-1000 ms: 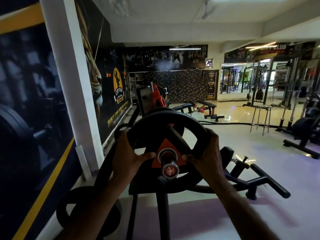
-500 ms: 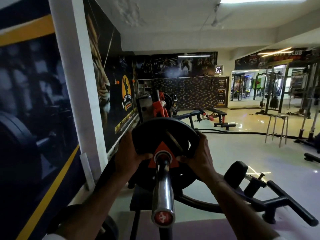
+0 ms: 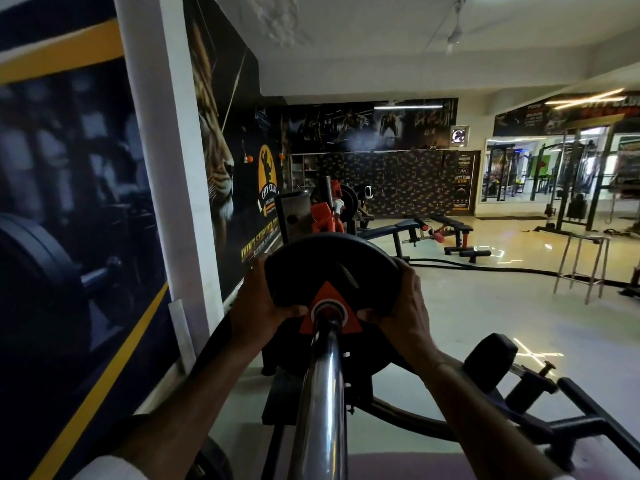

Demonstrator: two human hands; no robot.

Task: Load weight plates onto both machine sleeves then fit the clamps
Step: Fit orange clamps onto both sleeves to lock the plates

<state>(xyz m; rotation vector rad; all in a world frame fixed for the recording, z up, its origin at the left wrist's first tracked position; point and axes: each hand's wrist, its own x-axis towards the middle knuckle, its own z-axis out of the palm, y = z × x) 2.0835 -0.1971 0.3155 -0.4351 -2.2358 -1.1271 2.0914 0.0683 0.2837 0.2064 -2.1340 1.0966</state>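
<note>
A black weight plate (image 3: pixel 325 265) with an orange triangle at its hub sits on the chrome machine sleeve (image 3: pixel 323 393), far along it from me. My left hand (image 3: pixel 258 303) grips the plate's left rim and my right hand (image 3: pixel 403 306) grips its right rim. The sleeve runs from the bottom of the view up through the plate's hole. Behind the plate a larger black plate (image 3: pixel 367 358) shows on the same sleeve. An orange clamp-like part (image 3: pixel 323 218) sits on the machine beyond. No loose clamp is in view.
A wall with a white pillar (image 3: pixel 173 188) stands close on the left. The machine's black frame and padded handle (image 3: pixel 491 362) lie at lower right. Another plate (image 3: pixel 214 462) rests on the floor at lower left. Benches (image 3: pixel 450 233) and a stool (image 3: pixel 581 265) stand farther off.
Both hands have slid the plate farther along the sleeve, away from me, so much more chrome shows in front of it. My view has moved closer and lower.
</note>
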